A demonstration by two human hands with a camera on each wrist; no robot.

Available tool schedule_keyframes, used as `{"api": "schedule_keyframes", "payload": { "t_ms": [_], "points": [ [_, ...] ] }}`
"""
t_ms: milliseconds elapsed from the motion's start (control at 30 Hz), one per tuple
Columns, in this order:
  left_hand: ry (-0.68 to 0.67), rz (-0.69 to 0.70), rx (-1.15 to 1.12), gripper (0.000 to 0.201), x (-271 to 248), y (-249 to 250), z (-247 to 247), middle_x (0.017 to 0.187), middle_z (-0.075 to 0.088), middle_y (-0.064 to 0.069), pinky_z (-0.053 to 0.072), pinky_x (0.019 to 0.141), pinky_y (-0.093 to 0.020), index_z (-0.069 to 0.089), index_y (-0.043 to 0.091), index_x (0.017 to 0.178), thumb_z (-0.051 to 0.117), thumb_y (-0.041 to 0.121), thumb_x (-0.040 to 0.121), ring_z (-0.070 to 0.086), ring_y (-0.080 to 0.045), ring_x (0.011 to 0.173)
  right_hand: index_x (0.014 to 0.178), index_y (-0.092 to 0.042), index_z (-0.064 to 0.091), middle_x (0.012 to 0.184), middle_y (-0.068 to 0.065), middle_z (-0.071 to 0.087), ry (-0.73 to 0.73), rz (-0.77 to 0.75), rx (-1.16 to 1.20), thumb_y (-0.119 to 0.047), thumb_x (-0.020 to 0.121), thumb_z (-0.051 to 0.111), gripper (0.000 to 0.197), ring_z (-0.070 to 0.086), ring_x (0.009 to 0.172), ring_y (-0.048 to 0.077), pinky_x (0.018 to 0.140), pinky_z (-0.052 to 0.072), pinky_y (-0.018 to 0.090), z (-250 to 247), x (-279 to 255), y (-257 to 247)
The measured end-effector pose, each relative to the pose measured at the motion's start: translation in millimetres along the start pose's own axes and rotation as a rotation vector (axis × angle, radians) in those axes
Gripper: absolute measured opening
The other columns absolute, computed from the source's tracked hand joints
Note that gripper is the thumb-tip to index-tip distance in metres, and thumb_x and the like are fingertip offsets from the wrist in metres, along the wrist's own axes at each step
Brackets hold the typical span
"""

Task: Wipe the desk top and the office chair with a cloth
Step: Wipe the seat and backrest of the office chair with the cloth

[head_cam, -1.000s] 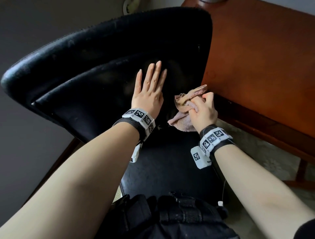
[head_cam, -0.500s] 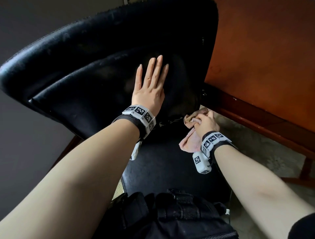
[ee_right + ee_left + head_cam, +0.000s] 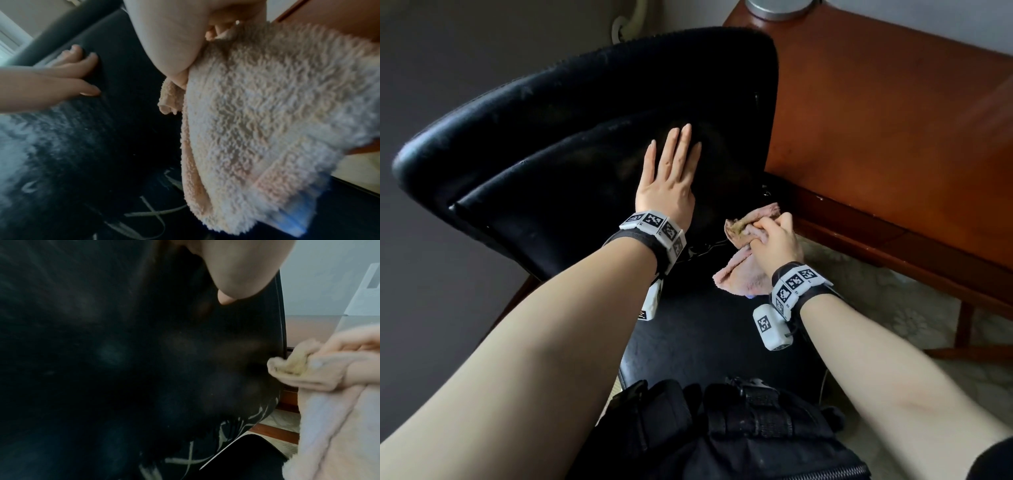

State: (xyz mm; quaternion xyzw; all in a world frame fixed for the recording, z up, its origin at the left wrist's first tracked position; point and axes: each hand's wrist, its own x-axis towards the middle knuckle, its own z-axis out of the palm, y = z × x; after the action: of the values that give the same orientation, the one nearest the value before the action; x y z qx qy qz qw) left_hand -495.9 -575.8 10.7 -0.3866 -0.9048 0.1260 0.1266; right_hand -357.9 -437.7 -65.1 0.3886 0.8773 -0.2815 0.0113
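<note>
A black leather office chair fills the middle of the head view, its backrest tilted away from me. My left hand lies flat on the backrest with straight fingers. My right hand grips a bunched pink terry cloth low at the backrest's right edge, where backrest meets seat. The cloth hangs below the fist and covers most of the right wrist view; its bunched end touches the chair edge. The brown wooden desk top is to the right.
A round grey metal base stands at the desk's far edge. The desk's lower rail and leg stand over a pale patterned floor. A black bag with straps is against my body. The wall on the left is dark grey.
My right hand moved the cloth down from the backrest's right edge to the seat junction, then slightly back up. The left hand stayed flat on the backrest.
</note>
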Motion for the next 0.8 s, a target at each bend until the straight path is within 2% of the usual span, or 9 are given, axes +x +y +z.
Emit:
{"api": "schedule_keyframes", "payload": {
  "t_ms": [100, 200, 333, 433, 533, 600, 700, 800],
  "points": [
    [-0.12, 0.04, 0.021, 0.068, -18, -6, 0, 0.156, -0.023, -0.005, -0.015, 0.114, -0.043, -0.005, 0.016, 0.152, 0.03, 0.028, 0.095, -0.018, -0.021, 0.145, 0.097, -0.02, 0.058, 0.104, -0.002, 0.037, 0.042, -0.073, 0.017, -0.012, 0.083, 0.052, 0.017, 0.047, 0.071, 0.019, 0.065, 0.04, 0.031, -12, -11, -9],
    [-0.334, 0.012, -0.053, 0.072, -52, -12, 8, 0.155, -0.026, 0.002, -0.012, 0.116, -0.043, -0.004, 0.018, 0.152, 0.034, 0.024, 0.092, -0.021, -0.019, 0.144, 0.097, -0.017, 0.056, 0.103, -0.001, 0.036, 0.039, -0.163, 0.005, -0.013, 0.082, 0.054, 0.016, 0.045, 0.068, 0.02, 0.062, 0.037, 0.029, -20, -20, -19],
    [-0.614, -0.144, -0.208, 0.073, -100, -27, 22, 0.155, -0.027, 0.006, -0.004, 0.118, -0.043, 0.003, 0.018, 0.152, 0.042, 0.026, 0.091, -0.02, -0.022, 0.144, 0.099, -0.019, 0.058, 0.107, -0.002, 0.04, 0.025, -0.278, 0.039, -0.012, 0.08, 0.056, 0.021, 0.047, 0.072, 0.016, 0.062, 0.034, 0.025, -17, -34, -34],
    [-0.712, -0.298, -0.285, 0.076, -132, -49, 28, 0.157, -0.02, 0.004, 0.003, 0.118, -0.043, 0.007, 0.019, 0.153, 0.049, 0.024, 0.09, -0.015, -0.025, 0.145, 0.101, -0.02, 0.057, 0.108, -0.005, 0.04, -0.013, -0.36, 0.046, -0.012, 0.079, 0.055, 0.024, 0.049, 0.073, 0.015, 0.064, 0.037, 0.026, -8, -52, -51],
    [-0.717, -0.515, -0.436, 0.071, -160, -74, 34, 0.159, -0.011, -0.001, 0.01, 0.117, -0.044, 0.013, 0.016, 0.151, 0.05, 0.02, 0.09, -0.008, -0.028, 0.146, 0.101, -0.021, 0.057, 0.107, -0.007, 0.039, -0.027, -0.419, 0.045, -0.012, 0.079, 0.054, 0.024, 0.047, 0.071, 0.012, 0.064, 0.036, 0.026, 1, -72, -69],
    [-0.68, -0.62, -0.503, 0.06, -178, -92, 43, 0.159, 0.002, -0.006, 0.017, 0.116, -0.045, 0.024, 0.012, 0.147, 0.046, 0.022, 0.092, 0.003, -0.033, 0.145, 0.104, -0.019, 0.056, 0.11, -0.005, 0.041, -0.033, -0.449, 0.035, -0.012, 0.08, 0.053, 0.025, 0.048, 0.076, 0.012, 0.067, 0.038, 0.026, 7, -85, -82],
    [-0.583, -0.696, -0.557, 0.049, -201, -118, 50, 0.15, 0.026, -0.012, 0.026, 0.111, -0.045, 0.04, 0.008, 0.137, 0.042, 0.026, 0.092, 0.024, -0.036, 0.137, 0.104, -0.019, 0.056, 0.111, -0.004, 0.041, -0.022, -0.476, 0.011, -0.012, 0.081, 0.053, 0.024, 0.047, 0.083, 0.012, 0.07, 0.036, 0.026, 14, -103, -102],
    [-0.512, -0.761, -0.652, 0.042, -216, -142, 48, 0.143, 0.036, -0.014, 0.031, 0.106, -0.042, 0.045, 0.007, 0.132, 0.042, 0.021, 0.092, 0.036, -0.034, 0.131, 0.101, -0.021, 0.055, 0.111, -0.005, 0.04, -0.004, -0.474, -0.01, -0.012, 0.082, 0.052, 0.021, 0.048, 0.088, 0.013, 0.072, 0.033, 0.027, 22, -123, -123]
  ]
}}
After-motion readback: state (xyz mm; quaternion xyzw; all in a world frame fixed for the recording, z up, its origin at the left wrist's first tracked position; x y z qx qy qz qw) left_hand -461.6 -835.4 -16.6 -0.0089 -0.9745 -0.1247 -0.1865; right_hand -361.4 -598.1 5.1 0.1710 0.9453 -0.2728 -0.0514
